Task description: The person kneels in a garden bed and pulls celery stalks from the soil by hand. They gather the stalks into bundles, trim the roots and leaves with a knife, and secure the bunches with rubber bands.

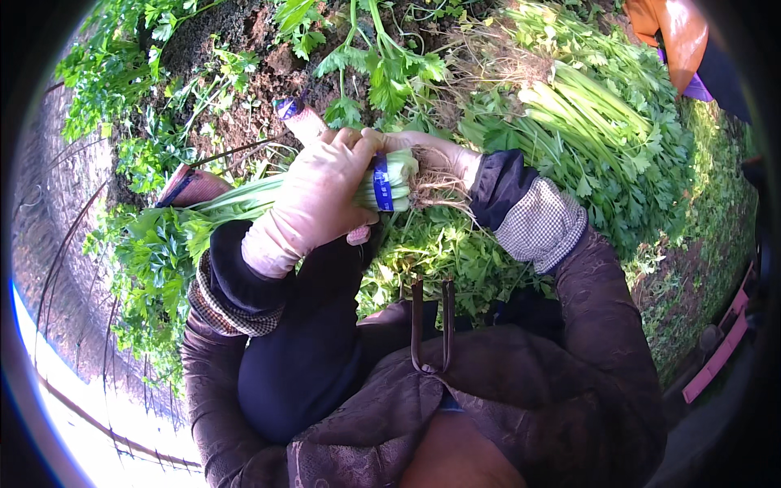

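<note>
A bunch of celery (244,194) lies across in front of me, its leaves to the left and its fibrous roots to the right. Blue printed tape (382,183) circles the stalks near the root end. My left hand (317,195), in a pale glove, is closed around the stalks left of the tape. My right hand (421,143), also gloved, reaches behind the root end, its fingertips meeting my left hand at the top of the tape; its fingers are partly hidden. A rolled pinkish item with a blue end (302,122) shows just behind my left hand.
A pile of celery with roots (579,110) lies at the upper right. Loose celery leaves (451,244) cover the ground below my hands. Bare soil (244,36) shows at the top. Thin bent rods (67,244) stand at the left. Part of a person in orange (677,36) is at the upper right.
</note>
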The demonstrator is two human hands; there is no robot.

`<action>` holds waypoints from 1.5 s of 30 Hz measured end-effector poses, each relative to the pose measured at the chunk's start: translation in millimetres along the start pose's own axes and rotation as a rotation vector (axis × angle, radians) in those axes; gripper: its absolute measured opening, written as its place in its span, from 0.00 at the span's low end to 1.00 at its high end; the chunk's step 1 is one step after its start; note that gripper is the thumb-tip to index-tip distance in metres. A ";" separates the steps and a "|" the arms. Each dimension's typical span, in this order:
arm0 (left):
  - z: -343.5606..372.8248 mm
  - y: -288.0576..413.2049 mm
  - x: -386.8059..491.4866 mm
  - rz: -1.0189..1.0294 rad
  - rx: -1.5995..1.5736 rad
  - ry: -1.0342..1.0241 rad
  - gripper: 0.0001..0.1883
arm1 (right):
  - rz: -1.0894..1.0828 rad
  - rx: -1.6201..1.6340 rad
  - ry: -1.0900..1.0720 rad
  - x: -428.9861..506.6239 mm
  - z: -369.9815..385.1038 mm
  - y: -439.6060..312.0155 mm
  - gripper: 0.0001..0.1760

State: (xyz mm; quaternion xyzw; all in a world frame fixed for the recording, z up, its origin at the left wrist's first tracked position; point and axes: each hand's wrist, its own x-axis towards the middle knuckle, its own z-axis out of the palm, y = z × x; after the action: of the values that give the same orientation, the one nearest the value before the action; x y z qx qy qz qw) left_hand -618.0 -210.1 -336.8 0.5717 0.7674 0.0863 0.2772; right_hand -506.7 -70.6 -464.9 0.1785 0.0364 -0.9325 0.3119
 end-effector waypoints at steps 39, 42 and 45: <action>-25.4 -24.8 -55.6 -0.212 0.189 0.378 0.25 | -0.529 -1.735 0.889 55.7 22.9 -57.4 0.15; -56.0 -27.2 -56.9 -0.213 0.116 0.528 0.27 | -0.224 -1.589 0.748 -6.7 -4.3 22.5 0.24; -108.3 -25.4 -75.0 -0.356 -0.089 0.500 0.38 | 0.331 -2.056 0.676 -71.3 -18.4 72.2 0.28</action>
State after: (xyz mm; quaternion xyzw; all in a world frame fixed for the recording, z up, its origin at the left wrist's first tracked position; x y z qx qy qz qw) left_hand -681.4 -268.0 -233.6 0.3768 0.8953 0.2079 0.1152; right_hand -405.1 -84.7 -453.6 0.0823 0.8564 -0.3063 0.4073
